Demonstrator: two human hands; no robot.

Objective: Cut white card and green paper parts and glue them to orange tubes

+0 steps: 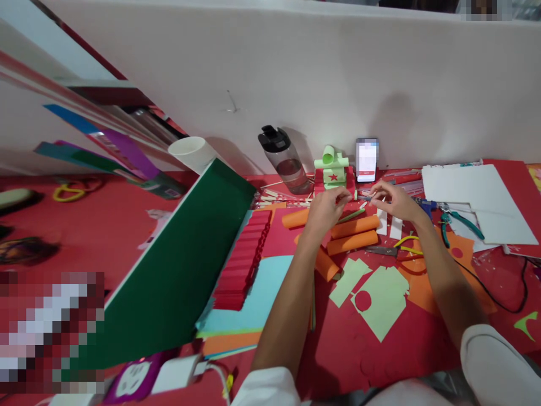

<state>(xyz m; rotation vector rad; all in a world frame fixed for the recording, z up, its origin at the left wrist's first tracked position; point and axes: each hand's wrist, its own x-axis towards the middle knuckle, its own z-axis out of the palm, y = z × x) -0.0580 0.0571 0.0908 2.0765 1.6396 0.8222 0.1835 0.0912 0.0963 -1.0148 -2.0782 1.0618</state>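
My left hand [328,211] is closed, its fingertips pinched together; what they hold, if anything, is too small to make out. Across from it, my right hand [396,201] is also closed, thumb and fingers drawn together near a thin dark stick-like thing. Whether that thing is gripped or lies behind the fingers is unclear. Just behind my left hand stands a light green and red paper model [333,172] with a red star and a rolled tube on top. Orange paper rolls [354,242] lie below the hands, near scissors [391,251] with yellow and red handles.
A water bottle [289,166] and a phone [367,160] stand by the white partition. Green paper cutouts [382,299], pliers [465,221] and white board [499,203] lie at right. Left are folded red paper [243,262] and a tilted green board [169,282].
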